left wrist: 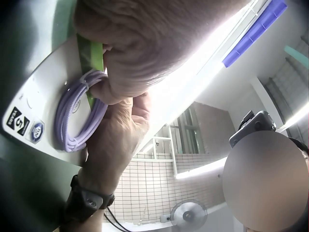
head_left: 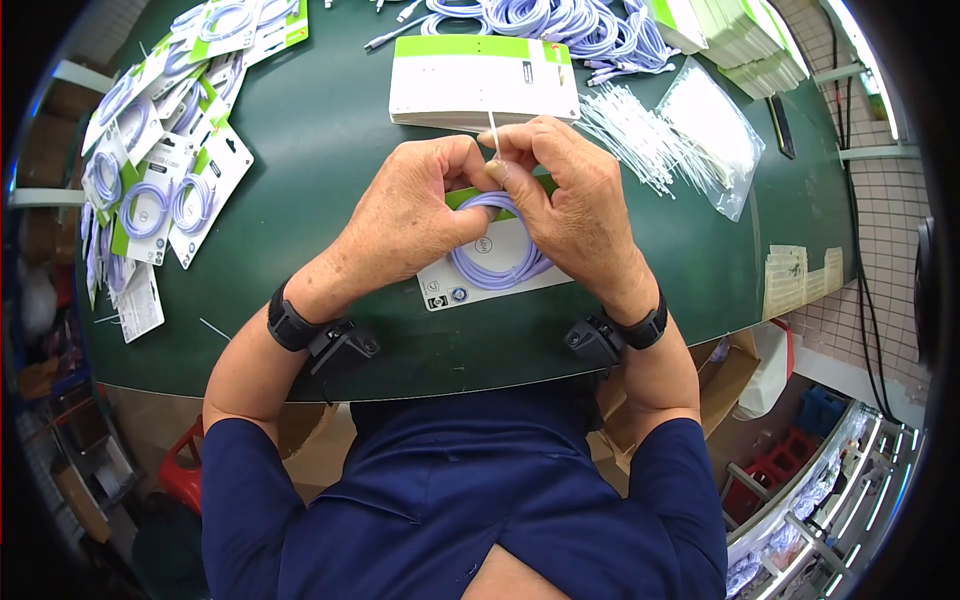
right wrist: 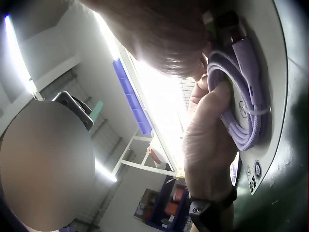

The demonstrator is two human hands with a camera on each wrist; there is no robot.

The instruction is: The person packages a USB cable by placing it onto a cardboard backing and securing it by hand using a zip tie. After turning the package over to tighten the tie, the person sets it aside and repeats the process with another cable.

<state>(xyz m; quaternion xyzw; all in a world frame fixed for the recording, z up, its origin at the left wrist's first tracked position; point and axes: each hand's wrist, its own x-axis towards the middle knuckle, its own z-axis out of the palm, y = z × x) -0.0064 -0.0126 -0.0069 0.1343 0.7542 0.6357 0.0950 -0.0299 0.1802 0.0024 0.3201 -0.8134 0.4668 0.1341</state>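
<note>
A coiled lavender charging cable (head_left: 502, 275) lies against a white and green packaging card (head_left: 435, 283), low over the green table. My left hand (head_left: 415, 205) grips the coil at its upper left, its thumb reaching inside the loop, as the right wrist view also shows. From the other side my right hand (head_left: 578, 195) pinches a thin white cable tie (head_left: 493, 128) between thumb and forefinger at the coil's top. The tie's free end sticks up past the fingers. Cable connector (right wrist: 246, 63) rests along the coil's side in the right wrist view. Fingers hide where the tie meets the card.
A stack of cards (head_left: 480, 85) stands just beyond my hands. Loose cable ties (head_left: 640, 135) and a plastic bag (head_left: 715, 130) lie right of it. Carded cables (head_left: 150, 190) pile up at left; loose cables (head_left: 560, 25) heap at the back, more card stacks (head_left: 735, 40) back right.
</note>
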